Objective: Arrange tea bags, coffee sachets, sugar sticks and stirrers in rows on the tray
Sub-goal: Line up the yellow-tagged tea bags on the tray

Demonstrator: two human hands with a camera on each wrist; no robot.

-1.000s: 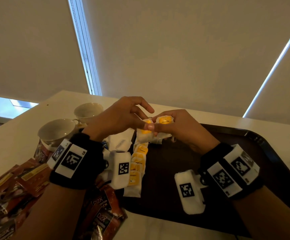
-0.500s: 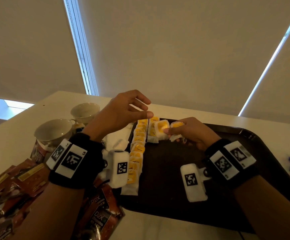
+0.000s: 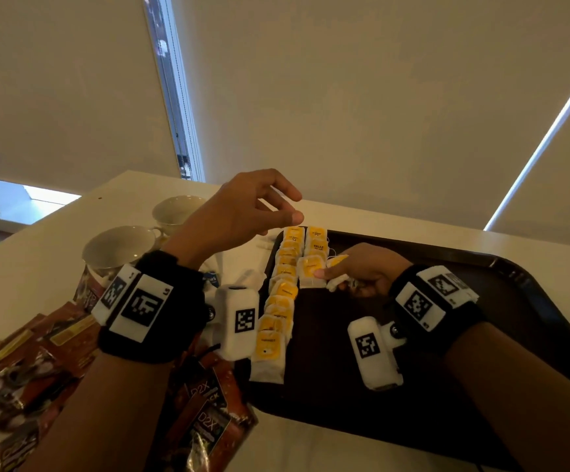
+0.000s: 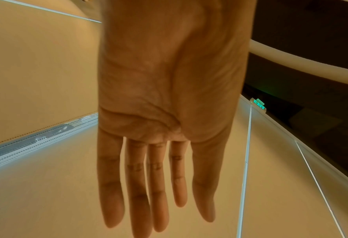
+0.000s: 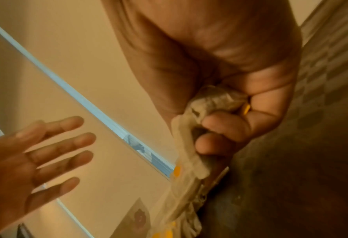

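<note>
Head view: right hand (image 3: pixel 362 272) sets tea bags on the tray (image 3: pixel 481 335).
Its curled fingers pinch a tea bag (image 3: pixel 336 267) beside the second row (image 3: pixel 314 253); left hand (image 3: pixel 242 212) hovers above, fingers straight and slightly spread, holding nothing.

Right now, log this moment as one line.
left hand open, above tray | right hand holds tea bags, thumb pressing one into second row | coffee sachets untouched

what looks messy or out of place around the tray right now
The coffee sachets lie in a loose heap on the table, left of the tray. The tea bags lie in neat rows.
</note>
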